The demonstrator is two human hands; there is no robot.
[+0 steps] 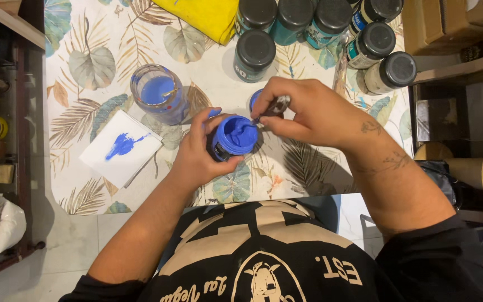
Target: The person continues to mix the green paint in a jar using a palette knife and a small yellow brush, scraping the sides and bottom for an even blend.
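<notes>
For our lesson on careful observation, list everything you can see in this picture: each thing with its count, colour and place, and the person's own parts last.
Open round paint jar: one, blue paint inside, table centre, held tilted.
Thin paintbrush: one, dark handle, tip in the open jar.
Clear glass jar of blue water: one, left of centre.
White square paper with a blue smear: one, table left.
Blue jar lid: one, behind the open jar, partly hidden.
Black-lidded paint jars: about seven, teal and pale, table top.
Yellow cloth: one, top edge.
Leaf-print tablecloth: one, covers the table.
Left hand: grips the open jar.
Right hand: holds the brush.
</notes>
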